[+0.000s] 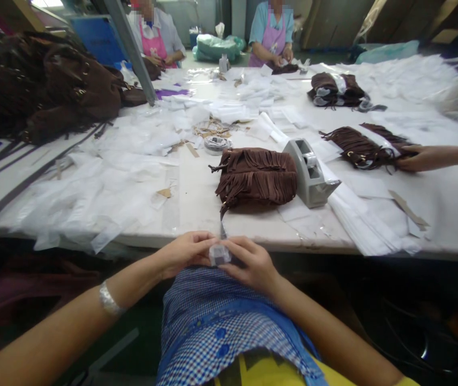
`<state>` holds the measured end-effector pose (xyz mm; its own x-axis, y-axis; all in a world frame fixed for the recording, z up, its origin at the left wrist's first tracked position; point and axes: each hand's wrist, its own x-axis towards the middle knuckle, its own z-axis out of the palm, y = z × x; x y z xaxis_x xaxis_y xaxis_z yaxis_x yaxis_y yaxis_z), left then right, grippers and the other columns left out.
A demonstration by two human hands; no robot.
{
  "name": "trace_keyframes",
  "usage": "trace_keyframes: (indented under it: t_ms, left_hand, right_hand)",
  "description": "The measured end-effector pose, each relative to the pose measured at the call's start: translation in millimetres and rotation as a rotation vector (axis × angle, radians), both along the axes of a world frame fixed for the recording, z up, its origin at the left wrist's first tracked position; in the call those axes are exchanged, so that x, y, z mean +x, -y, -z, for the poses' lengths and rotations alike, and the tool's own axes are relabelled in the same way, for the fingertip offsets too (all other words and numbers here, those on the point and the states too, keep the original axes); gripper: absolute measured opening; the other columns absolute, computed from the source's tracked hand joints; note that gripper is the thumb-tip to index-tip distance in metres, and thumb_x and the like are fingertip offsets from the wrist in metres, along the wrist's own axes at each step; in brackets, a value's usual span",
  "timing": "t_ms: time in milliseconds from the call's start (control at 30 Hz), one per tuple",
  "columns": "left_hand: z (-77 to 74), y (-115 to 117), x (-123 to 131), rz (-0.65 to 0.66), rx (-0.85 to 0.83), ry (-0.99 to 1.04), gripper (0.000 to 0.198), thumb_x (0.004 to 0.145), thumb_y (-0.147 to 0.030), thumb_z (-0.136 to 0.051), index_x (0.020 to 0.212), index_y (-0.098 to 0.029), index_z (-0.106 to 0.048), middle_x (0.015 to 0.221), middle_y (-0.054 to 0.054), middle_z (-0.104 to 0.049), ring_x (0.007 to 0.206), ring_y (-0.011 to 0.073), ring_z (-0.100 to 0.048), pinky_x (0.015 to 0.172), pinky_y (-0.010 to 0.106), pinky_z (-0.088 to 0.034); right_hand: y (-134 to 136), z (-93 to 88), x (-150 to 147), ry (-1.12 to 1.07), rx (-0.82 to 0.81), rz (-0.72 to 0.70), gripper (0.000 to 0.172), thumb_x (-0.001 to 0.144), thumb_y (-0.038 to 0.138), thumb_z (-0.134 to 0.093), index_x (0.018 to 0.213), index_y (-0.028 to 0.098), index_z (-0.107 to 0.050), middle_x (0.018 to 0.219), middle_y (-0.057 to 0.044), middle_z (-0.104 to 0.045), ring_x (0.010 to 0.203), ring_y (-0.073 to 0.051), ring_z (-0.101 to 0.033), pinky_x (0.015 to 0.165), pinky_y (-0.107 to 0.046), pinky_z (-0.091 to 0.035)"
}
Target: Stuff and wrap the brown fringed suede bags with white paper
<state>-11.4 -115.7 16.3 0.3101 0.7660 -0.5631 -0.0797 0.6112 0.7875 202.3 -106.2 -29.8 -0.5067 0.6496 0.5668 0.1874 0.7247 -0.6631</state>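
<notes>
- Right in front of the person's lap, the left hand (pixel 186 251) and the right hand (pixel 253 262) meet over a small wrapped piece (pixel 219 253). Both hands pinch it with their fingertips, one on each side, so it looks held steady between them.
- The small wrapped piece looks see-through on the outside and dark inside. A thin strap (pixel 223 222) runs up from it toward the table edge, so I think it belongs to the bag above.
- A shiny bracelet (pixel 109 301) sits on the left wrist.
- Just past the hands, on the table (pixel 196 198), lies a brown fringe bag (pixel 255 177). It lies flat and close, most likely so its strap can reach down to the hands.
- Just beside the bag, on the right-hand side, stands a gray tape holder (pixel 309 174). It is near enough to grab.
- Left of the hands, lots of white wrapping sheets (pixel 104 177) cover the table in a messy heap.
- Farther off to the right, another person's hand (pixel 417 159) rests on a second fringe piece (pixel 359 147).
- Far off to the left sits a big pile of brown bags (pixel 44 86), their long straps hanging over the table edge.
- At the far side of the table, two more people in aprons (pixel 275 37) work with their own hands.
</notes>
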Motion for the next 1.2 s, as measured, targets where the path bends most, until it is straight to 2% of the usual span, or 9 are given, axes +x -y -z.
trace_keyframes:
  t_ms: [167,267,333,433,600,767,967,1067,1200]
  left_hand:
    - [-0.1,12,7,-0.087,0.513,-0.341,0.023,0.078,-0.033,-0.074,0.099,-0.024,-0.077,0.109,0.009,-0.072,0.095,0.0227,-0.067,0.078,0.029,-0.055]
    - [6.5,17,15,-0.206,0.680,-0.489,0.024,0.077,-0.028,-0.075,0.101,-0.026,-0.077,0.104,0.006,-0.074,0.096,0.0245,-0.068,0.087,0.033,-0.052]
    - [13.3,18,19,-0.295,0.671,-0.496,0.021,0.078,-0.027,-0.074,0.098,-0.024,-0.077,0.095,0.005,-0.075,0.090,0.0237,-0.069,0.085,0.032,-0.052]
    - [22.1,15,20,-0.381,0.564,-0.348,0.022,0.075,-0.027,-0.075,0.095,-0.020,-0.074,0.084,0.003,-0.073,0.082,0.0195,-0.067,0.077,0.026,-0.051]
    - [24.7,11,12,-0.396,0.225,0.003,0.026,0.069,-0.027,-0.079,0.089,-0.016,-0.067,0.067,-0.004,-0.056,0.052,0.0056,-0.043,0.044,0.015,-0.028]
    - [13.2,7,5,-0.302,0.133,0.108,0.029,0.068,-0.029,-0.082,0.087,-0.014,-0.065,0.068,-0.004,-0.051,0.054,0.0040,-0.039,0.047,0.014,-0.032]
    - [-2.3,-4,-3,-0.147,0.125,0.106,0.030,0.066,-0.025,-0.082,0.089,-0.012,-0.068,0.072,-0.002,-0.053,0.055,0.0040,-0.040,0.049,0.015,-0.034]
    - [-7.1,-9,-6,-0.092,0.100,0.107,0.025,0.063,-0.021,-0.081,0.081,-0.012,-0.066,0.063,-0.004,-0.050,0.050,0.0027,-0.038,0.046,0.014,-0.032]
    - [-16.2,-18,-8,-0.185,0.116,0.110,0.024,0.068,-0.028,-0.079,0.080,-0.013,-0.066,0.059,-0.004,-0.052,0.045,0.0018,-0.038,0.042,0.013,-0.029]
  right_hand:
    - [-9,-19.3,-5,-0.039,-0.333,0.074,0.025,0.091,0.033,-0.065,0.112,0.021,-0.071,0.092,-0.005,-0.069,0.080,-0.016,-0.065,0.071,-0.026,-0.055]
    - [-15,-25.2,-8,-0.001,-0.397,0.058,0.025,0.089,0.035,-0.066,0.109,0.021,-0.073,0.087,-0.004,-0.070,0.078,-0.016,-0.065,0.070,-0.026,-0.053]
    - [-19,-25.0,-9,0.021,-0.400,0.047,0.029,0.087,0.036,-0.069,0.112,0.021,-0.072,0.089,-0.004,-0.072,0.079,-0.017,-0.066,0.073,-0.027,-0.054]
    - [-22,-20.0,-6,-0.010,-0.385,-0.007,0.038,0.093,0.030,-0.061,0.130,0.023,-0.062,0.102,-0.005,-0.073,0.082,-0.016,-0.068,0.077,-0.027,-0.056]
    - [-33,-12.4,1,0.022,-0.038,-0.100,0.043,0.097,0.012,-0.046,0.135,0.028,-0.057,0.131,-0.007,-0.061,0.118,-0.017,-0.060,0.100,-0.032,-0.050]
    - [-59,-17.8,-2,0.137,0.254,-0.175,0.034,0.097,0.015,-0.051,0.125,0.028,-0.066,0.108,-0.005,-0.069,0.092,-0.014,-0.065,0.079,-0.023,-0.054]
    - [-85,-35.8,-11,0.266,0.241,-0.281,0.025,0.097,0.027,-0.053,0.113,0.027,-0.073,0.092,-0.001,-0.071,0.074,-0.013,-0.063,0.065,-0.020,-0.049]
    - [-91,-49.0,-16,0.253,0.310,-0.357,0.024,0.098,0.024,-0.052,0.109,0.028,-0.074,0.092,-0.002,-0.072,0.077,-0.014,-0.062,0.068,-0.023,-0.048]
    - [-99,-60.3,-26,0.095,0.213,-0.326,0.018,0.094,0.023,-0.059,0.101,0.026,-0.076,0.098,-0.006,-0.069,0.084,-0.016,-0.060,0.073,-0.027,-0.049]
